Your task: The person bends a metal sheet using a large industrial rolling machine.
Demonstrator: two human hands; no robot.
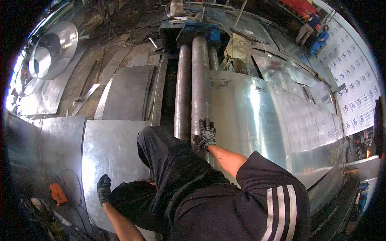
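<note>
Galvanised sheet (261, 120) lies curved over the right side of the steel rollers (200, 80), its edge tucked along the nearest roller. The gloved right hand (205, 134) lies flat on that edge with its fingers (207, 124) spread, apparently to press the edge against the roll and hold it square. The gloved left hand (103, 188) rests on the flat sheet (116, 144) to the left, seemingly as a brace while a dark-trousered knee (165, 156) is raised toward the machine; whether those fingers are curled or flat I cannot tell.
</note>
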